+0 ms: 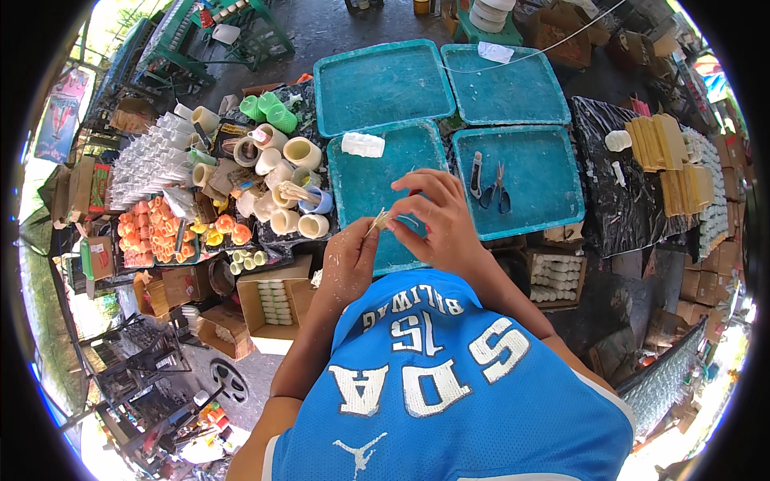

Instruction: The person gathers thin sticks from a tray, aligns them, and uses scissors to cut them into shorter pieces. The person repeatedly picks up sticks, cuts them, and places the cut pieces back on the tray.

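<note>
Over the near edge of the turquoise tray [388, 172], my left hand [346, 258] is closed on a small bundle of thin pale strands [379, 221] that sticks up between thumb and fingers. Meeting it from the right, my right hand [437, 215] pinches at the bundle's end with thumb and forefinger, its other fingers curled above. Whether the strands are sticks or string is too small to tell. A white ribbed cylinder [362, 145] lies on the same tray, beyond my hands. On the tray to the right lie scissors [496, 194] with dark blue handles and a utility knife [476, 175].
Two more turquoise trays [383, 84] lie farther back. Cream cups and rolls [302, 152], a blue cup [316, 202] with sticks, orange pieces [164, 232] and white pieces [156, 160] crowd the left. Yellow slats [656, 143] lie on black plastic at right. Open boxes [277, 298] stand below.
</note>
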A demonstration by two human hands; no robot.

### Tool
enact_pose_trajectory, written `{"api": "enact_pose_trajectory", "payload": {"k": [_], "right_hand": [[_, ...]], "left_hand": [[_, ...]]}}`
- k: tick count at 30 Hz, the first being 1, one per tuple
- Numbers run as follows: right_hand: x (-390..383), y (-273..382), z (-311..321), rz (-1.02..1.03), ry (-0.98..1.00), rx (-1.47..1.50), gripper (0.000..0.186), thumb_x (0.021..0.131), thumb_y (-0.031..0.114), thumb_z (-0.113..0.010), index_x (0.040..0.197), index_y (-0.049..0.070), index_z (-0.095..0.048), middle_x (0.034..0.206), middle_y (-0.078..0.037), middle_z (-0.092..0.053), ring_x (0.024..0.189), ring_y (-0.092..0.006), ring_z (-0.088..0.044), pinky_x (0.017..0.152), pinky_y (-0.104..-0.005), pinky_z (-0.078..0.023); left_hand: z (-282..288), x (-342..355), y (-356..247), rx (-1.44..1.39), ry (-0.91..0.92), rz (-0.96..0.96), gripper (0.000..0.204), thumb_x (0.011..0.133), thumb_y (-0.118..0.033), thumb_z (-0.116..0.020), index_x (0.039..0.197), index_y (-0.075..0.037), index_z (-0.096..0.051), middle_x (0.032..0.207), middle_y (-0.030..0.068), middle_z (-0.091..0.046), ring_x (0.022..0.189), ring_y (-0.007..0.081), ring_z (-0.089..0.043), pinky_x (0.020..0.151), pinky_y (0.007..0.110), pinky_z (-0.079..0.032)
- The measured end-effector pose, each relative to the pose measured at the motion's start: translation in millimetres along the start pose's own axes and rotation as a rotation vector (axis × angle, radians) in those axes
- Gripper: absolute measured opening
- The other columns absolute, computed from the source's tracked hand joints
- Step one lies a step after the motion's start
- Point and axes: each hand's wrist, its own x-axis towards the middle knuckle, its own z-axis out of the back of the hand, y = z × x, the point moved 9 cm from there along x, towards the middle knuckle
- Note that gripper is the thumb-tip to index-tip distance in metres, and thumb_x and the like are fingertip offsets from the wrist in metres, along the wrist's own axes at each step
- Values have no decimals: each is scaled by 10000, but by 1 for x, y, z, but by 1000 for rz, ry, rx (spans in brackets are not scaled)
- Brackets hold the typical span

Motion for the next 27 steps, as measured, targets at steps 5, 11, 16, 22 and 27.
{"api": "enact_pose_trajectory", "payload": {"k": [5, 11, 16, 22, 27], "right_hand": [[-11, 10, -11, 58, -111, -158, 203, 841, 222, -869, 993, 204, -736, 1302, -42, -666, 1276, -315, -593, 1020, -478, -453], [-20, 7, -8, 73, -144, -174, 200, 823, 200, -880, 963, 214, -738, 1312, -28, -661, 1287, -313, -587, 1027, -463, -452], [-22, 5, -8, 70, -155, -184, 213, 803, 200, -888, 941, 214, -726, 1291, -21, -662, 1281, -309, -589, 1024, -457, -451], [-24, 10, -4, 71, -159, -157, 224, 782, 194, -892, 924, 218, -721, 1272, -17, -667, 1271, -303, -591, 1016, -459, -448], [-23, 13, -4, 75, -170, -181, 220, 765, 191, -895, 896, 222, -722, 1284, -13, -670, 1267, -300, -590, 1012, -459, -444]], "left_hand": [[-3, 0, 4, -137, 49, 71, 289, 1140, -195, -484, 1188, 11, -680, 778, 48, -594, 695, 107, -528, 650, 301, -447], [-2, 0, 14, -259, -105, 52, 283, 1159, -246, -451, 1124, 4, -579, 718, 86, -627, 653, 166, -606, 612, 347, -468], [-6, 1, 10, -255, -78, 32, 255, 1155, -238, -480, 1095, -1, -556, 738, 82, -644, 659, 149, -603, 611, 327, -474], [-6, -1, 4, -222, -82, 38, 288, 1158, -264, -476, 1087, -3, -576, 736, 79, -648, 664, 141, -605, 626, 325, -480], [-5, -2, 4, -214, -100, 34, 315, 1167, -283, -451, 1058, -15, -577, 735, 77, -652, 660, 135, -600, 628, 330, -475]]}}
